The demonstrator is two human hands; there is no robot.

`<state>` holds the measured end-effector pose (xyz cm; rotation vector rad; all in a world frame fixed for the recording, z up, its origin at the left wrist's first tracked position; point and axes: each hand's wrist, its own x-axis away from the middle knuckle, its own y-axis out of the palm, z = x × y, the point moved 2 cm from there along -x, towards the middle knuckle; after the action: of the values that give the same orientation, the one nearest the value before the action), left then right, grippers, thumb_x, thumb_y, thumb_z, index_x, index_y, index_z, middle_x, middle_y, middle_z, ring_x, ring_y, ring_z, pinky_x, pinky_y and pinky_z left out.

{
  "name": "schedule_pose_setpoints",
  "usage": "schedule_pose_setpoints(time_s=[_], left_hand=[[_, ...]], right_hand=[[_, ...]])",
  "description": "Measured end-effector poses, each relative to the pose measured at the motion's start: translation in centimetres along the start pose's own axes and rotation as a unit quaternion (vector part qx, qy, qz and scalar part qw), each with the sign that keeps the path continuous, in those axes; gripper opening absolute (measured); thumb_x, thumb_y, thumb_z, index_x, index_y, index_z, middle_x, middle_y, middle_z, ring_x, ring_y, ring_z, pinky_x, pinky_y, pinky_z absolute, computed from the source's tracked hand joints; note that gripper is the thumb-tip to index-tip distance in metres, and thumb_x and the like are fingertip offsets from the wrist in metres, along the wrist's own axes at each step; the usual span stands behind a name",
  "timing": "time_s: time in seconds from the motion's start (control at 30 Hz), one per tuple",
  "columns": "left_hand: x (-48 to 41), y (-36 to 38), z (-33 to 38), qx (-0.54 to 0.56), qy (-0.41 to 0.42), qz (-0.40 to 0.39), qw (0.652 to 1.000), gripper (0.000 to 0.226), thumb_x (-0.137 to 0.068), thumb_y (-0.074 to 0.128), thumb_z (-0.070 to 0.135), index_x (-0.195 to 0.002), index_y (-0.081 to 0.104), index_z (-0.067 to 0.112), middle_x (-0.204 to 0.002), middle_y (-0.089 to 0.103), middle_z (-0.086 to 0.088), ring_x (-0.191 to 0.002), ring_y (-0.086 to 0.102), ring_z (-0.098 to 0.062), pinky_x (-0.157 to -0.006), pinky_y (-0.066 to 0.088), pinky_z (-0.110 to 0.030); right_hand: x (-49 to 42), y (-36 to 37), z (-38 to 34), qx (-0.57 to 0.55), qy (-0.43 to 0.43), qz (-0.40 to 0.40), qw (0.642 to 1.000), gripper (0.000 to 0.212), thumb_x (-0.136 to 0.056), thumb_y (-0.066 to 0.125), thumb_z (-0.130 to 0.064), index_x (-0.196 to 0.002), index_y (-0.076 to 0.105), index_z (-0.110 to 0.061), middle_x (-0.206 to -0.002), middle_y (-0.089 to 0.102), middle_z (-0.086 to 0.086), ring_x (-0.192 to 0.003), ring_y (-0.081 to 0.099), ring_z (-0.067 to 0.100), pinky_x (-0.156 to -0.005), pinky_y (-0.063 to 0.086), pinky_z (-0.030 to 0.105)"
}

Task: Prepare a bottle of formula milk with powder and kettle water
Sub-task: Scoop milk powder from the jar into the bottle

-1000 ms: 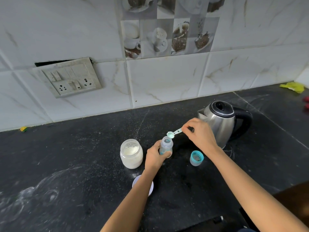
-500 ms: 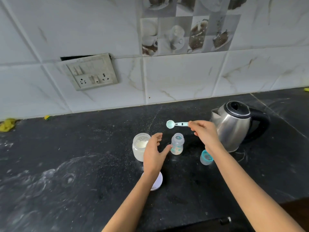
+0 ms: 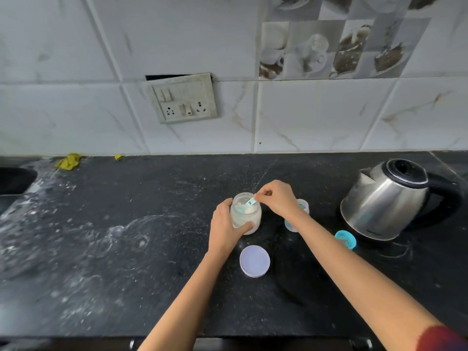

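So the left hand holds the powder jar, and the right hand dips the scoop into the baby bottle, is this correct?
Not quite. In the head view the left hand does hold the powder jar, but the right hand dips the scoop into that same jar, not into the baby bottle, which stands behind the right wrist.

The open powder jar (image 3: 245, 214) stands upright, about half full of white powder, a teal scoop (image 3: 247, 205) dipped in it. Right of the jar stands the mostly hidden bottle (image 3: 302, 207); farther right, the steel kettle (image 3: 385, 198). The bottle's teal cap (image 3: 345, 239) lies near the kettle's base.
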<state>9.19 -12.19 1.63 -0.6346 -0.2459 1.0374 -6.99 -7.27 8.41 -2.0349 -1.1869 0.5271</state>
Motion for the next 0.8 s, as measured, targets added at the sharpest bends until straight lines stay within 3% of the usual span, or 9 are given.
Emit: schedule_pose_setpoints(time_s=[0.17,0.33,0.53,0.8], left_hand=[[-0.3,0.4,0.0,-0.019,0.007,0.002,1.0,0.072,-0.071,0.078,0.037,-0.132,0.042,0.02,-0.131,0.049,0.002,-0.12,0.045,-0.017,-0.099,0.041,-0.042],[-0.2,0.5,-0.1,-0.034,0.013,0.013,0.999,0.072,-0.072,0.077,0.039,-0.132,0.042,0.018,-0.132,0.049,0.001,-0.121,0.045,-0.018,-0.1,0.041,-0.042],[-0.5,0.3,0.7,-0.048,0.026,0.037,0.998,0.081,-0.068,0.079,0.043,-0.134,0.041,0.016,-0.133,0.049,0.0,-0.123,0.044,-0.019,-0.102,0.039,-0.042],[-1.9,1.2,6.6,-0.05,0.1,0.063,0.992,0.077,-0.077,0.072,0.049,-0.139,0.037,0.018,-0.139,0.045,0.001,-0.129,0.039,-0.018,-0.108,0.032,-0.039]], right_hand=[[-1.2,1.6,0.2,0.029,-0.002,-0.041,0.999,0.007,-0.082,0.075,-0.017,-0.086,0.08,-0.014,-0.086,0.074,0.0,-0.079,0.066,0.007,-0.082,0.056,0.031],[-1.5,2.5,1.0,0.036,-0.002,-0.025,0.999,0.015,-0.08,0.078,-0.023,-0.094,0.078,-0.022,-0.109,0.067,0.0,-0.098,0.061,0.013,-0.088,0.051,0.031],[0.0,-0.2,0.9,-0.06,-0.018,0.055,0.997,0.012,-0.088,0.07,-0.018,-0.098,0.076,-0.014,-0.1,0.071,-0.002,-0.089,0.06,0.005,-0.084,0.045,0.021],[2.4,-8.0,5.2,-0.137,0.006,0.171,0.976,0.01,-0.087,0.068,-0.02,-0.093,0.076,-0.021,-0.097,0.071,-0.005,-0.092,0.063,0.01,-0.083,0.049,0.022]])
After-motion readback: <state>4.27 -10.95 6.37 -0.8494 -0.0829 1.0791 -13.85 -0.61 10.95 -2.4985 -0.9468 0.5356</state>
